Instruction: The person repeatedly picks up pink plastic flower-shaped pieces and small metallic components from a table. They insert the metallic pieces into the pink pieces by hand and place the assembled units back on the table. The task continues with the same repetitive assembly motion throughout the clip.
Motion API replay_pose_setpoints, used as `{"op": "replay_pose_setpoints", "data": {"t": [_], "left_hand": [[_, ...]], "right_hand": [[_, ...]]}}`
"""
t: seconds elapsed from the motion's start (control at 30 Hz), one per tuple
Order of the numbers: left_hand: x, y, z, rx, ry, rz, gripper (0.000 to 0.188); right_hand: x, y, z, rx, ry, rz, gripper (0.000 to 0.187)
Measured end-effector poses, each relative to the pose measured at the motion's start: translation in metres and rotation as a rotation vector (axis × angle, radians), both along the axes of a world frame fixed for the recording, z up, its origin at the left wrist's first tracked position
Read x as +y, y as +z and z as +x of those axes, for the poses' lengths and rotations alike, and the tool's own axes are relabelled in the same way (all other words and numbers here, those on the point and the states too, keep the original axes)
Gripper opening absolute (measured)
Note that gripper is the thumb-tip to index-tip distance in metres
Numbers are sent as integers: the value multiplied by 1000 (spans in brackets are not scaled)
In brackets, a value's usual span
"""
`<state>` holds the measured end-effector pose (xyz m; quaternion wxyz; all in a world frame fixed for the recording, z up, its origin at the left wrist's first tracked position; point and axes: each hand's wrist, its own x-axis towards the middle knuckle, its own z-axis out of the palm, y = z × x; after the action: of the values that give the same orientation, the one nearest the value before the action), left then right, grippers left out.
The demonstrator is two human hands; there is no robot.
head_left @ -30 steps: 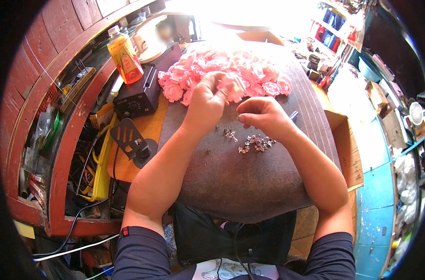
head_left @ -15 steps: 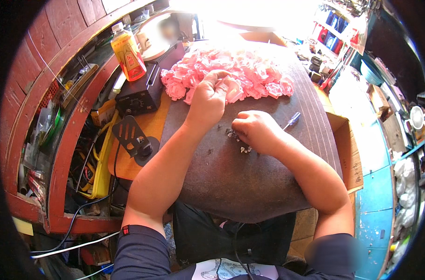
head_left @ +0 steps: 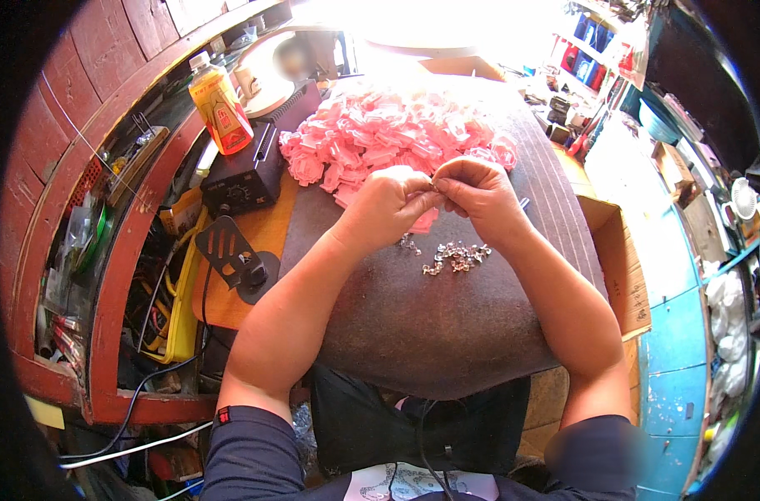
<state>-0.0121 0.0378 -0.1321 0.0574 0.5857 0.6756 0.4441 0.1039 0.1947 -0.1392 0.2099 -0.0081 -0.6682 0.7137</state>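
My two hands meet at the fingertips over the dark mat (head_left: pixel 430 326). A pink artificial rose (head_left: pixel 426 221) shows beneath the fingers of my left hand (head_left: pixel 390 203), which is closed on it. With thumb and forefinger pinched, my right hand (head_left: pixel 482 199) touches the left fingertips; whatever it pinches is too small to make out. Just below the hands lie several small shiny metal pieces (head_left: pixel 457 257). Behind them spreads a big heap of pink artificial roses (head_left: pixel 380 138). Only a bit of the screwdriver (head_left: pixel 524 203) shows beside my right wrist.
Left of the mat are a black phone stand (head_left: pixel 238 255), a black box with a knob (head_left: pixel 242 175) and a drink bottle (head_left: pixel 221 108) on top of it. A cardboard box (head_left: pixel 620 259) sits against the mat's right side. Cluttered shelves line the left.
My right hand has risen from the metal pieces to meet the left. My left hand has come down and right, toward me, with the rose. The metal pieces now show more fully.
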Motion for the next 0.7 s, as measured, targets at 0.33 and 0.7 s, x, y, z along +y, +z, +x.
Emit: {"op": "replay_pose_setpoints", "data": {"t": [0.33,0.7], "left_hand": [[0,-4,-4,267,50,-35,21],[3,-2,3,40,153,27,16]], "right_hand": [[7,0,0,-100,-42,245,4],[10,3,2,-23,-194,500,7]]}}
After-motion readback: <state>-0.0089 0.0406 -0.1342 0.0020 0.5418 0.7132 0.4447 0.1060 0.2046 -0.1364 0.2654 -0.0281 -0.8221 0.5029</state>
